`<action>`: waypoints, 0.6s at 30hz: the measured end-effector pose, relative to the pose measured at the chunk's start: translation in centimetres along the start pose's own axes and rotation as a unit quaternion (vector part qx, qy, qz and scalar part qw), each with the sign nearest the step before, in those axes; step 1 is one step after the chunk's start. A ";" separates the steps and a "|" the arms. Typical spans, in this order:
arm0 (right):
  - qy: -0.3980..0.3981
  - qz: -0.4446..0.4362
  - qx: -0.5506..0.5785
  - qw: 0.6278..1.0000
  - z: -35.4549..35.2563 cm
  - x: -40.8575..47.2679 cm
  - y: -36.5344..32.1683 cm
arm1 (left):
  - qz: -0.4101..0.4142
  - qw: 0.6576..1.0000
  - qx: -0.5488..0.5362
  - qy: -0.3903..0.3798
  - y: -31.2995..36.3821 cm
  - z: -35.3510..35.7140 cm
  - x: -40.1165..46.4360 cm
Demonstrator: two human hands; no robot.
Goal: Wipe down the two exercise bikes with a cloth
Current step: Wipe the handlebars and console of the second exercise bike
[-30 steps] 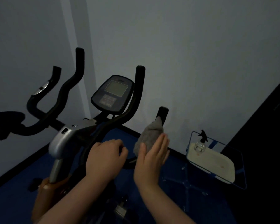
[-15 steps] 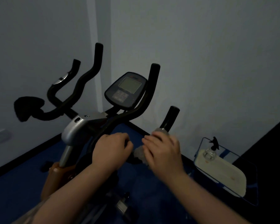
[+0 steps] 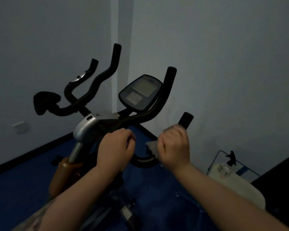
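An exercise bike [image 3: 88,129] with black handlebars and a grey console [image 3: 140,92] stands in front of me in a dim room corner. My left hand [image 3: 115,147] is closed around the handlebar near the stem. My right hand [image 3: 173,145] grips a grey cloth [image 3: 151,145] wrapped around the right handlebar, just below its black end grip [image 3: 185,120]. Only a corner of the cloth shows past my fingers. I cannot make out a second bike in this view.
A spray bottle [image 3: 230,161] stands on a small blue wire-framed stand [image 3: 223,179] at the right, by the wall. The floor [image 3: 15,189] is blue. Walls close in behind and to the left of the bike. A dark panel fills the lower right corner.
My right hand went from lying flat against the cloth to closing around it on the right handlebar. The view has shifted left, so the bike sits further right.
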State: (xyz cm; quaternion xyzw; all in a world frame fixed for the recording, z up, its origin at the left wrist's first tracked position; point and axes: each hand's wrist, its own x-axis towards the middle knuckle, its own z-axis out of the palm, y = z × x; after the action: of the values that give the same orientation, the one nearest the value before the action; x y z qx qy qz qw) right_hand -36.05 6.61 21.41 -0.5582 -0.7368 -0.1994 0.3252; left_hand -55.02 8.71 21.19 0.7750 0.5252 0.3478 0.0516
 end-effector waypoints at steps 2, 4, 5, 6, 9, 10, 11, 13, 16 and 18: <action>-0.062 -0.016 -0.027 0.998 0.9 -1.4 -3.1 | 0.004 0.999 -0.025 0.036 0.2 -0.2 -0.2; -0.129 -0.069 -0.047 0.988 0.5 -1.6 -4.3 | 0.008 0.997 -0.040 0.059 0.2 -0.5 -0.5; -0.146 -0.108 -0.055 0.982 -0.1 -1.5 -3.7 | 0.009 0.997 -0.031 0.064 0.0 -0.6 -0.8; -0.176 -0.151 -0.050 0.972 -1.0 -1.5 -2.7 | 0.009 0.998 -0.005 0.066 -0.5 -0.9 -1.2; -0.262 -0.216 -0.054 0.939 -2.8 -1.2 -0.2 | -0.015 0.993 0.090 0.080 -2.7 -1.5 -3.4; -0.282 -0.206 -0.068 0.935 -2.7 -1.1 -0.6 | -0.044 0.991 0.093 0.087 -3.2 -1.5 -4.1; -0.303 -0.199 -0.086 0.928 -2.3 -0.9 -1.7 | -0.082 0.989 0.081 0.095 -3.5 -1.4 -4.5; -0.389 -0.207 -0.138 0.887 -0.2 -0.1 -4.6 | -0.146 0.982 0.039 0.116 -3.7 -1.1 -4.8; -0.448 -0.189 -0.106 0.867 2.6 3.1 -7.2 | -0.160 0.977 0.014 0.142 -3.8 -0.7 -4.7; -0.463 -0.140 -0.052 0.874 2.8 4.1 -7.5 | -0.155 0.977 0.013 0.145 -3.8 -0.7 -4.8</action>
State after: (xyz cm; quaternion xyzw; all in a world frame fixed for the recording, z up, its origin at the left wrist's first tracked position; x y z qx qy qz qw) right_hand -44.63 9.03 22.85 -0.4941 -0.8619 0.0003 -0.1141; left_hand -59.38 6.05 17.71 0.6263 0.6450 0.4374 0.0179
